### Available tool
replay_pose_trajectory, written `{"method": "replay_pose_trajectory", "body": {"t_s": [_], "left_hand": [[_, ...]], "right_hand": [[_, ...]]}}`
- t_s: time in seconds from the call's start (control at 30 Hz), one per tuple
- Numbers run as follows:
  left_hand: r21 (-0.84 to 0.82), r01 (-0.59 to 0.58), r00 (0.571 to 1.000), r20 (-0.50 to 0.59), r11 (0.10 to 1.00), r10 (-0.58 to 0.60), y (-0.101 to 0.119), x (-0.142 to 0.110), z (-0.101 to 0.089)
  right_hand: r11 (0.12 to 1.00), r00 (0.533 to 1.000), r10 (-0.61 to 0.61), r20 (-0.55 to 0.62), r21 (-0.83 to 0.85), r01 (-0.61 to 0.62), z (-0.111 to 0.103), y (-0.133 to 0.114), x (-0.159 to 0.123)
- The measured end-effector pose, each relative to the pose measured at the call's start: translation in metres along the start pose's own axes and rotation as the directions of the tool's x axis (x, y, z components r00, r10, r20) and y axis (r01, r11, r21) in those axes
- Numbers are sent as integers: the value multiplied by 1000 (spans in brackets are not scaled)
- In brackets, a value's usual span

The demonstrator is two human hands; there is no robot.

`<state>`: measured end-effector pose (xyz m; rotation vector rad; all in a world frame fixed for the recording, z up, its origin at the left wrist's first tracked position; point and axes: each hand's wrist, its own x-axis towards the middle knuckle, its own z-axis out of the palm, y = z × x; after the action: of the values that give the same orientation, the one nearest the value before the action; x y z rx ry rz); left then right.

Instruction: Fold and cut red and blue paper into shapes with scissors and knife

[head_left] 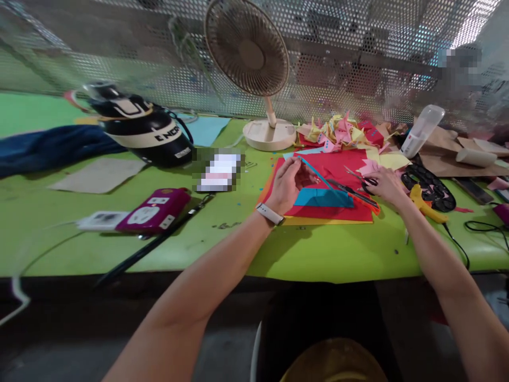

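My left hand (287, 183), a pale watch band on its wrist, pinches the top end of a thin blue paper strip (316, 174). The strip slants down to the right above a folded blue paper piece (324, 198) on red paper sheets (338, 162). At the right side of this stack, my right hand (384, 184) has its fingers closed at the dark handles of a pair of scissors (360, 178), whose blades point left. An orange and black utility knife (356, 196) lies between the hands across the red paper.
Behind the stack are a fan (268, 135) and a heap of folded paper scraps (342, 132). A clear bottle (421, 132), a black holed tray (429, 185) and a yellow glue gun (425, 206) lie right. Leftward are a phone (220, 172), purple power strip (155, 211) and black jug (147, 132).
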<state>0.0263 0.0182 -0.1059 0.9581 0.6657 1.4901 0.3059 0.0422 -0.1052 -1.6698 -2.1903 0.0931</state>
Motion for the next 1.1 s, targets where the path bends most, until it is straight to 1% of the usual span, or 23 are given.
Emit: {"method": "replay_pose_trajectory", "body": {"t_s": [0.07,0.13,0.2,0.23,0.27,0.3,0.37,0.43,0.47,0.53,0.6,0.67,0.73,0.8,0.83,0.9,0.97,1.03,1.1], "left_hand": [[-37,20,1000,-11,999,-20,1,1,-1],[-58,41,999,-33,997,-43,1,3,-1],[-68,53,997,-50,996,-57,2,4,-1],[-74,53,997,-53,996,-57,2,4,-1],[-80,51,997,-53,995,-55,2,4,-1],[-85,50,997,-51,995,-54,3,4,-1],[-95,47,997,-50,994,-52,3,4,-1],[-98,46,997,-58,994,-52,4,4,-1],[-96,45,996,-66,994,-51,4,4,-1],[-87,46,995,-88,995,-53,5,4,-1],[-81,50,993,-105,995,-59,7,3,0],[-81,58,992,-109,995,-67,8,3,2],[-81,69,990,-115,994,-78,9,3,3],[-86,76,989,-123,993,-87,11,3,4],[-90,77,988,-125,993,-88,11,3,4],[-96,74,989,-124,993,-86,11,3,4],[-98,73,989,-121,992,-85,12,4,3],[-105,74,988,-127,992,-87,12,4,2],[-113,77,986,-140,991,-93,14,5,2]], "right_hand": [[995,998,51,39,-87,-47,-1,-2,-1],[992,985,117,129,-67,-109,-3,-2,-1],[991,966,136,221,-30,-132,-5,-3,-1],[991,961,131,242,-14,-131,-7,-3,-2],[992,964,121,237,-2,-124,-9,-5,-2],[994,973,101,207,8,-105,-10,-7,-3],[999,995,29,90,24,-32,-12,-16,-7],[995,996,-94,-10,37,94,-10,-25,-11],[987,988,-154,-32,32,155,-9,-30,-13],[971,971,-239,-17,-4,239,-6,-39,-17],[966,968,-252,12,-56,252,-5,-45,-20],[964,967,-255,23,-67,256,-6,-50,-23],[944,943,-328,46,-9,329,-5,-55,-25],[902,897,-431,102,71,425,-1,-59,-27],[887,878,-461,132,92,452,2,-61,-28],[878,858,-478,185,105,467,9,-64,-30],[872,847,-489,209,135,470,14,-66,-30],[860,848,-501,173,212,465,15,-66,-28],[844,876,-476,78,322,430,11,-64,-23]]}}
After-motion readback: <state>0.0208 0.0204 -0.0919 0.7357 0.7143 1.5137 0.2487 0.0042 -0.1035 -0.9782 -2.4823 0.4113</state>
